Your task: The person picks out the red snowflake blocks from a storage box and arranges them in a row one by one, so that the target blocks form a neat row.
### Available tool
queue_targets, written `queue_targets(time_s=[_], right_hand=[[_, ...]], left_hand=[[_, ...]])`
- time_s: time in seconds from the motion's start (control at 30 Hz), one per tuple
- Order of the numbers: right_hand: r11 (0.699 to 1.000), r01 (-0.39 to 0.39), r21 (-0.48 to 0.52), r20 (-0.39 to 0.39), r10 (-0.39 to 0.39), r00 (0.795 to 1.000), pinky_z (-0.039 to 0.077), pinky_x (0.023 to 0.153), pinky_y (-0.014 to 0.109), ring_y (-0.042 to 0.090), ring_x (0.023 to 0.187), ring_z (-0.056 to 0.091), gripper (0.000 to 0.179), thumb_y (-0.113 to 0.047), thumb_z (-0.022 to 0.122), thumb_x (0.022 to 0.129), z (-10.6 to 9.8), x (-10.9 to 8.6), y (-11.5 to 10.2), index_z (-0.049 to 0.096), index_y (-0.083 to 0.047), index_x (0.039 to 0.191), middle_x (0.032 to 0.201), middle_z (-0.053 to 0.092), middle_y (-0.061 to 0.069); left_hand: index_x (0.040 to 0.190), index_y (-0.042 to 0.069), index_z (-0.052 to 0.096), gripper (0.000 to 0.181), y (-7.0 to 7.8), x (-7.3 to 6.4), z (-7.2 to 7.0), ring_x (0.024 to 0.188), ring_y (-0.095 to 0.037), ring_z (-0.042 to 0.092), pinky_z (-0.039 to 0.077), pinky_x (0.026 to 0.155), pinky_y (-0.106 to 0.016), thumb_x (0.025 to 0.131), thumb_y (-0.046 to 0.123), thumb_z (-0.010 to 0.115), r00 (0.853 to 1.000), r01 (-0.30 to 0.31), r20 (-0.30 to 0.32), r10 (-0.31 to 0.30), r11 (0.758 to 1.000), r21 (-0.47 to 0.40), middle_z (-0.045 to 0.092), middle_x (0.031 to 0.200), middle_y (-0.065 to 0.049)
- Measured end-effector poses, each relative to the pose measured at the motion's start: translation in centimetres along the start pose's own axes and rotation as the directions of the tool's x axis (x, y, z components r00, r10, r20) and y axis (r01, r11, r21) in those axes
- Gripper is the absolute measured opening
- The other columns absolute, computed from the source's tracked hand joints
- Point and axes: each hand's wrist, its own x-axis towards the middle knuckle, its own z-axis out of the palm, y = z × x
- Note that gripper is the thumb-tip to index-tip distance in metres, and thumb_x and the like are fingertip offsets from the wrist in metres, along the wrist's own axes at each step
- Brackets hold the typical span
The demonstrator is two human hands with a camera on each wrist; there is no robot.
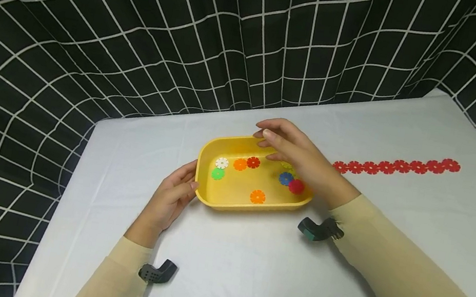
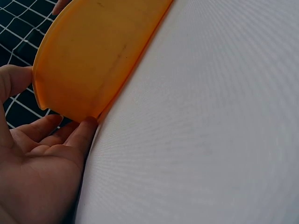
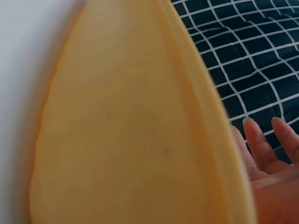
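Observation:
A shallow yellow plastic tray (image 1: 229, 200) sits on the white tabletop, with several notched plastic discs lying in it. White (image 1: 221, 163) and green discs (image 1: 217, 174) are at its left, and one orange disc (image 1: 258, 197) lies near the front wall. At the right, a blue disc (image 1: 286, 178) touches a pinkish-red disc (image 1: 296, 187). My left hand (image 1: 171, 197) holds the tray's left end, thumb at the rim and fingers against the outer wall in the left wrist view. Over the tray's right part hovers my right hand (image 1: 295, 152), fingers loosely extended and holding nothing.
A chain of linked red discs (image 1: 401, 166) stretches across the table's right side, its near end close to my right wrist. The white cloth (image 1: 219, 265) covers the table. Behind it hangs a black curtain (image 1: 236, 39) with a white grid.

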Motion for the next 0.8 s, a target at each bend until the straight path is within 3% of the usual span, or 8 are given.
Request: queue_targets(time_s=[0.27, 0.5, 0.8], right_hand=[[0.997, -0.079, -0.002, 0.011, 0.079, 0.997, 0.05, 0.113, 0.054, 0.032, 0.14, 0.055, 0.058, -0.049, 0.06, 0.111, 0.7, 1.9, 1.5, 0.053, -0.011, 0.154, 0.152, 0.058, 0.014], [0.99, -0.137, -0.03, 0.002, 0.137, 0.991, 0.05, 0.112, 0.055, 0.03, 0.136, 0.057, 0.056, -0.047, 0.067, 0.108, 0.4, 2.2, 2.5, 0.058, -0.012, 0.152, 0.147, 0.062, 0.004], [0.98, -0.149, -0.132, 0.102, 0.163, 0.981, 0.055, 0.105, 0.05, 0.028, 0.128, 0.06, 0.054, -0.026, 0.078, 0.102, 0.6, 3.0, 3.5, 0.061, -0.009, 0.15, 0.147, 0.062, 0.012]], left_hand=[[0.166, -0.002, 0.037, 0.063, 0.0, 0.0, 0.1, 0.154, -0.028, 0.041, 0.044, 0.119, -0.038, 0.105, 0.0, 0.053, 1.0, -0.002, 0.002, 0.002, 1.0, 0.002, 0.042, 0.169, -0.014], [0.166, -0.003, 0.036, 0.063, -0.1, 0.2, 0.1, 0.155, -0.031, 0.04, 0.044, 0.118, -0.038, 0.105, 0.0, 0.052, 1.0, -0.015, 0.014, 0.015, 1.0, -0.003, 0.04, 0.169, -0.017], [0.167, -0.003, 0.035, 0.065, -0.2, 0.1, -0.1, 0.154, -0.03, 0.041, 0.044, 0.118, -0.038, 0.105, 0.0, 0.053, 1.0, -0.002, 0.01, 0.002, 1.0, -0.008, 0.039, 0.17, -0.016]])
